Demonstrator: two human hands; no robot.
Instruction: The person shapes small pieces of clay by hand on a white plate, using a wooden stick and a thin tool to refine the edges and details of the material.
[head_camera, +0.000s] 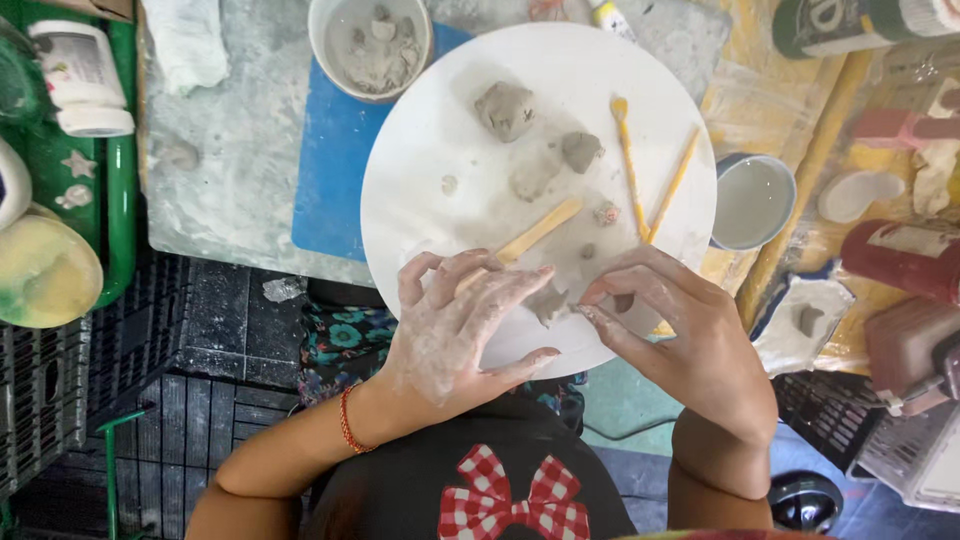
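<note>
Clay piece (548, 302): small grey lump at the near edge of the white round board (440, 130), pinched between both hands.
Far left: green tray (118, 190) with a white jar (80, 75); a yellow-green rounded object (45, 270) sits beside it.
Left hand (455, 330): clay-dusted, fingers curled together, fingertips closed on the clay piece; red cord bracelet (347, 420) at the wrist.
Board, centre: flat wooden stick (540, 230) just beyond the left hand; grey clay lumps (506, 108) farther up; white bucket (370, 45) with clay bits at the top edge, on a blue mat (330, 170).
Right hand (690, 335): thumb and forefinger pressed onto the clay piece from the right.
Board, right: two thin yellow modelling tools (630, 170) forming a V.
Table, right: small cup (752, 200) of cloudy water touching the board's rim.
</note>
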